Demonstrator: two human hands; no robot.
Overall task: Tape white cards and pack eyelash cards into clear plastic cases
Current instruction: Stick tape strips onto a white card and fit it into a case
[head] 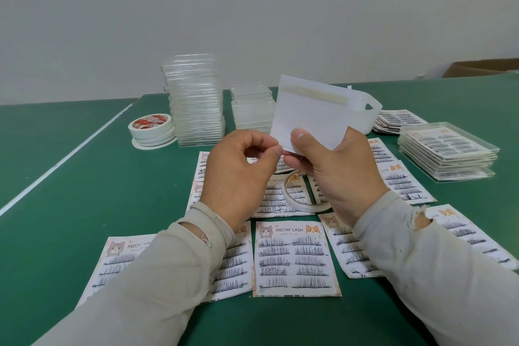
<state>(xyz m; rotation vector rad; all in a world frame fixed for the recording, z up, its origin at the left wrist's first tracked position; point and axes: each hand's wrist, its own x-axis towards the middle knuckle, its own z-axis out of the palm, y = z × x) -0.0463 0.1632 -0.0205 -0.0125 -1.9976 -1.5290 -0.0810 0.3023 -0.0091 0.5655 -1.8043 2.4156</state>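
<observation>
Taping step: right hand [331, 166] pinches card [309, 115], left hand [241, 168] pinches its 6 o'clock strip (liner, probably); next, peel.

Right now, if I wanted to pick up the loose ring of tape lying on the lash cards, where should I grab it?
Probably pinch the near rim of the tape ring, coming from above. It lies flat on the eyelash cards and is thin, so one finger can drop inside the hole and the thumb outside. Its far side is hidden behind the right hand, which holds the white card.
</observation>
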